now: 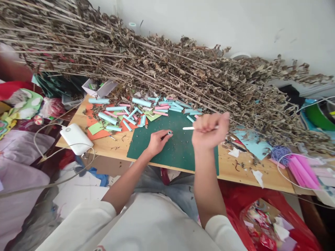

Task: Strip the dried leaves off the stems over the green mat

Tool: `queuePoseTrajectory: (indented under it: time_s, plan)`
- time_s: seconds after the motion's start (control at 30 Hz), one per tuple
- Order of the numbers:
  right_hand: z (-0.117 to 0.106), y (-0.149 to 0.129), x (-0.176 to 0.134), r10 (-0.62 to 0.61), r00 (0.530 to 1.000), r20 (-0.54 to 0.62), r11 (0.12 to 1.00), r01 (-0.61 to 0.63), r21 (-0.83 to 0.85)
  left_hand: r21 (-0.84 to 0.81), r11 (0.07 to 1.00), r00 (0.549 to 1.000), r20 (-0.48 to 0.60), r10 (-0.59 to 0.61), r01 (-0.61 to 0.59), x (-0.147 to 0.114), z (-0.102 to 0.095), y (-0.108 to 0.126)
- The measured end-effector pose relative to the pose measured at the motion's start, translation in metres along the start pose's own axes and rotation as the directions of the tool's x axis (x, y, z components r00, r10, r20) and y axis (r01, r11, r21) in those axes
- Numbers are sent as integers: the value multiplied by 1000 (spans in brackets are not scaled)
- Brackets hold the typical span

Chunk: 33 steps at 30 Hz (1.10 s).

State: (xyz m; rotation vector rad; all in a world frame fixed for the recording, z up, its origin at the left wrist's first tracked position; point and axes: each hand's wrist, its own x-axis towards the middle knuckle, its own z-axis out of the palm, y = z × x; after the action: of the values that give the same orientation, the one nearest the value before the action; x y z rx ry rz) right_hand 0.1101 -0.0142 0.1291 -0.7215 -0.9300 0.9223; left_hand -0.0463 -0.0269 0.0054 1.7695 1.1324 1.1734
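Note:
Over the green cutting mat (172, 157), my left hand (156, 142) pinches a small rolled tube (169, 132) whose round open end shows, rimmed pale blue; the fingers hide the rest. My right hand (210, 130) is raised to the right of it and closed around a thin white stick (187, 128). The stick's tip points left toward the tube, with a gap between them. Behind both hands lies a loose pile of rolled paper tubes, with blue ones (141, 102) and pink ones (160, 113) mixed together.
Dried leafy stalks (167, 66) stretch across the back of the wooden table (230, 170). A white power bank (76, 138) with a cable lies at the left edge. Blue paper (252, 143), a purple ball (279, 155) and pink paper (302, 170) are at right. A red bag (235, 198) of scraps stands below.

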Motion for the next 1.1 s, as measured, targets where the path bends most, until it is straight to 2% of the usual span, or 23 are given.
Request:
queuePoseTrajectory:
  time_s: [0.1,0.23,0.3,0.37,0.47,0.5,0.57,0.63,0.67,0.77,0.83,0.93,1.0,1.1]
  plan:
    - [-32,-8,6,-55,982,-178,997,45,-61,8,999,999,-18,-31,31,0,1,-2]
    - [-68,19,3,-41,920,-390,980,-39,-195,38,996,995,-53,-83,85,1,2,-6]
    - [-79,33,-3,-27,897,-442,953,-111,-283,56,992,992,-63,-113,117,1,2,-6]
    - [-85,41,-12,-17,899,-437,911,-166,-377,65,988,989,-57,-134,138,1,1,-5]
    - [-91,44,-25,-63,943,-325,787,-153,-598,59,988,989,-45,-140,142,1,0,-4]
    - [-94,44,-29,-102,962,-255,702,-112,-703,52,989,989,-45,-140,142,1,0,-4]
    - [-101,44,-37,-145,988,-54,472,22,-881,30,989,988,-52,-146,148,2,-1,-4]
    - [-110,47,-42,-91,985,147,255,166,-953,7,986,985,-57,-164,165,2,0,-3]
    - [-115,49,-44,-39,975,217,175,220,-960,0,984,983,-57,-175,175,2,0,-3]
    - [-124,55,-49,78,952,295,17,295,-955,-10,980,978,-59,-200,200,3,0,-1]
    - [-122,58,-52,77,952,298,-7,299,-954,-21,976,974,-70,-217,216,3,-1,0]
    - [-106,63,-61,58,949,310,80,305,-949,-37,966,961,-100,-257,254,3,0,1]
    - [-88,69,-68,103,934,341,161,323,-933,-50,958,949,-127,-287,283,4,0,1]
    - [-65,79,-75,193,921,338,174,307,-936,-93,943,931,-155,-330,319,6,1,0]
